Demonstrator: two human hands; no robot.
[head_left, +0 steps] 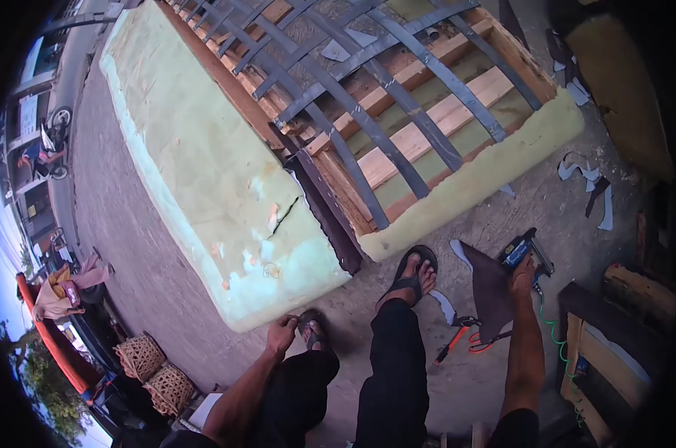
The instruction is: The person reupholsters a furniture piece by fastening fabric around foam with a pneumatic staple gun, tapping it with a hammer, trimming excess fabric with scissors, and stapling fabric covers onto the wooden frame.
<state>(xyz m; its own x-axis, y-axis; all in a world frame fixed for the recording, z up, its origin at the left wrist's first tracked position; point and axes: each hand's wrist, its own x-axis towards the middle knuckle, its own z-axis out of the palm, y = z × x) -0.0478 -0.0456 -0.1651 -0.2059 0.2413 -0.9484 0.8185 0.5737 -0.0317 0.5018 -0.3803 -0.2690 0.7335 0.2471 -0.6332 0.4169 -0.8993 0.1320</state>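
Note:
My right hand (523, 276) is wrapped round a staple gun (518, 250) with a green coiled air hose (550, 328). It is held above a piece of dark fabric (491, 287). My left hand (281, 334) is closed, fingers pressed together, beside the lower edge of a pale green foam panel (196, 179); what its fingers grip, if anything, is hidden. The foam has a dark slit and patches of lighter colour. Dark fabric (319, 205) runs along its side, next to a wooden frame (435, 127) crossed by grey webbing straps (397, 93).
Orange-handled scissors (478, 343) and an orange-and-black tool (451, 345) lie by my sandalled feet. Fabric scraps (592, 183) litter the concrete floor. At right is another wooden frame piece (603, 358). Woven baskets (155, 373) stand lower left; a person on a motorbike (47, 153) is beyond.

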